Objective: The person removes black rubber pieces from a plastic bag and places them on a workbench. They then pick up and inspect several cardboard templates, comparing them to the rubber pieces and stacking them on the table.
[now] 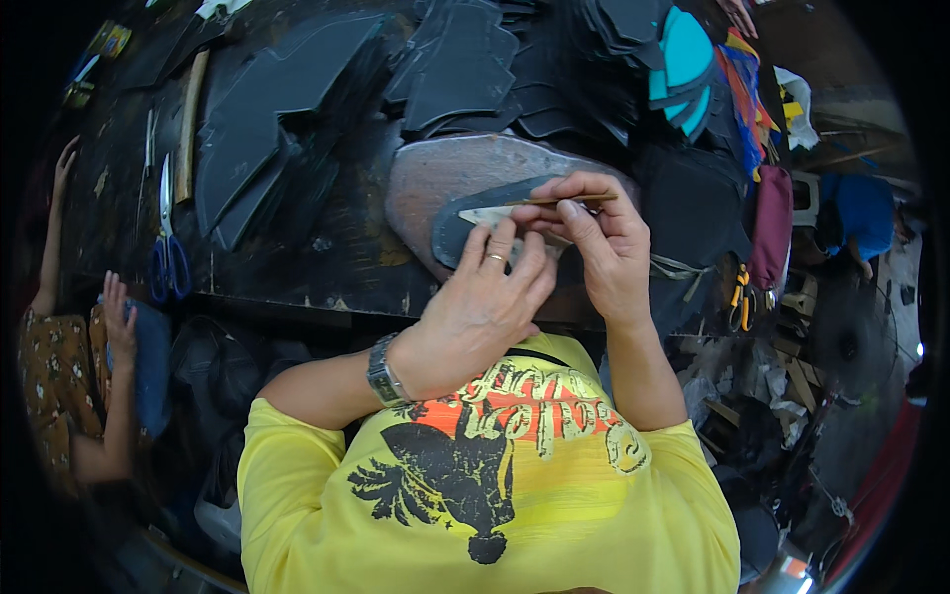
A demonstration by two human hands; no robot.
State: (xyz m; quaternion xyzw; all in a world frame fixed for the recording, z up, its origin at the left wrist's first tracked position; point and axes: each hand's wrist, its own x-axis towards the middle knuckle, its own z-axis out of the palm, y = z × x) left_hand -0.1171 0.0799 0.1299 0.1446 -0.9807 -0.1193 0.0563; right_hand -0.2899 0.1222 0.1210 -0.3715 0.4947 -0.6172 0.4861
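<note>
Item, nearest: left hand point(482, 315), wristwatch point(384, 370) on the wrist and ring on one finger, its grip pressing flat with fingers together on a pale pattern piece point(492, 215).

Item: right hand point(606, 249), its grip pinching a thin brown stick tool point(566, 200) between thumb and fingers, the tool lying left to right across the fingertips.

Item: dark sole-shaped piece point(475, 208), lying just beyond both hands under the pale piece, long axis running left to right, resting on a rounded grey slab point(445, 168); both hands are touching it.

Item, table point(327, 257): blue-handled scissors point(168, 243) lying well to the left.

Item, farther: dark cut sheets point(267, 109) are lying heaped; teal cut pieces point(683, 59) are stacking at the far right. No labels legible.
</note>
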